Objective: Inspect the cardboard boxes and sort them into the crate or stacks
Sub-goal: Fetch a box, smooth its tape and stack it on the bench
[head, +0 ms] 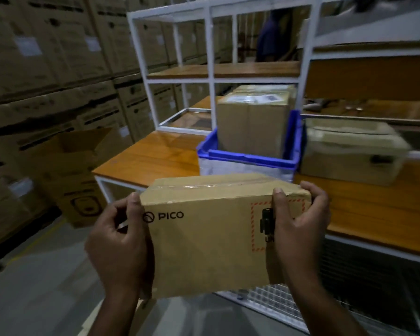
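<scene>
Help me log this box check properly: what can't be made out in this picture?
- PICO box, head view: its red-bordered mark is partly covered by the right hand; its far sides face away.
- Left hand: fingertips hidden behind the box.
- Blue crate: floor hidden by the tall box.
- Side box: blurred.

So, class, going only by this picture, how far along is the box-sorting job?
Done: one tall brown cardboard box already stands in the blue plastic crate, and a flatter taped carton lies beside it on the wooden table. In hand: the left hand and right hand grip the PICO-printed cardboard box, still unsorted. How many remain cannot be told.
</scene>
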Action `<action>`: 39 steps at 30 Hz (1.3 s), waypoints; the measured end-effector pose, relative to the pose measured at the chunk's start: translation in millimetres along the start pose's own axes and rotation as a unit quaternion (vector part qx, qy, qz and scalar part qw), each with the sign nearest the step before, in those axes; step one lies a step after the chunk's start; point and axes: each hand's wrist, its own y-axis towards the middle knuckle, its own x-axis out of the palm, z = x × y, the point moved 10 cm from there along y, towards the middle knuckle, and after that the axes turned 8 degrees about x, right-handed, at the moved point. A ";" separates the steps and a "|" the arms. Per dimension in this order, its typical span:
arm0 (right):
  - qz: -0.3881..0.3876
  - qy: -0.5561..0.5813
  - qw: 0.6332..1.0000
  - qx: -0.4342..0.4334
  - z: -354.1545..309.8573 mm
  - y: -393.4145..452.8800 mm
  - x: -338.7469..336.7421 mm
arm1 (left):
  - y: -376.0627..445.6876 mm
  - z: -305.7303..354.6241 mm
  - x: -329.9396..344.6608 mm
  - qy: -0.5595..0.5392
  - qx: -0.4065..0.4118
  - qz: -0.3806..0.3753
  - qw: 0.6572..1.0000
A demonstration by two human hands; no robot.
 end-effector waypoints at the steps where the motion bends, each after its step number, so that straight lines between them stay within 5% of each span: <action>1: 0.012 -0.003 1.000 0.002 2.9 10.9 -20.3 | -7.7 13.6 11.9 -0.006 0.001 -0.002 1.000; 21: 0.179 0.030 0.983 0.036 62.7 143.5 -301.4 | -158.7 205.7 206.0 -0.183 0.038 -0.125 0.974; 32: 0.204 0.010 0.976 0.072 118.3 189.0 -308.7 | -172.4 167.3 335.8 -0.229 -0.026 -0.246 0.941; 39: 0.178 -0.132 0.973 0.061 129.4 210.5 -280.5 | -159.0 143.4 391.3 -0.102 0.021 -0.333 0.937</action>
